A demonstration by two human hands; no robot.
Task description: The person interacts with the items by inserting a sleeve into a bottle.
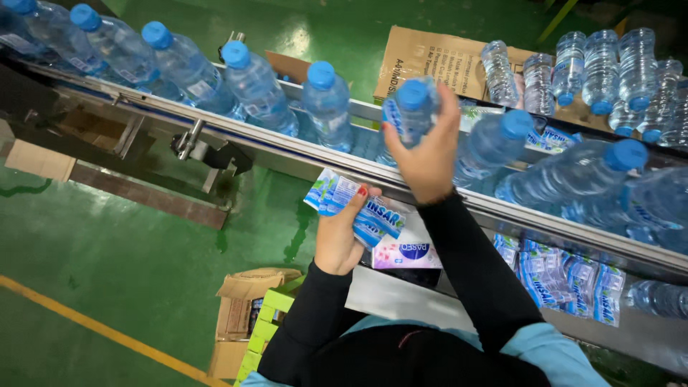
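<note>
Seen from the head camera, a metal conveyor line point(236, 136) runs from the upper left of the frame down toward the right edge, carrying a row of clear water bottles with blue caps point(254, 86).

The right hand point(428, 154) reaches up over the line at the centre of the frame. Its fingers are closed around a water bottle point(412, 107) just below the blue cap, lifting its top clear of the neighbours; the bottle stands between two others in the row.

The left hand point(340, 233) is lower, just below the conveyor rail at the middle of the frame. Its fingers are curled tight on a stack of blue-and-white label sleeves point(355, 208), which fan out toward the upper left and to the right of the palm.

Just right of that hand, under the rail, lies a pink and white tissue pack point(408, 254). Further right, more label sleeves point(566, 279) lie in a pile on a lower shelf.

In the upper right of the frame, unlabelled bottles point(602, 68) lie on a flattened brown cardboard box point(430, 57).

At the lower centre an open carton point(247, 304) sits on the green floor point(107, 258), beside a green crate point(269, 322).
</note>
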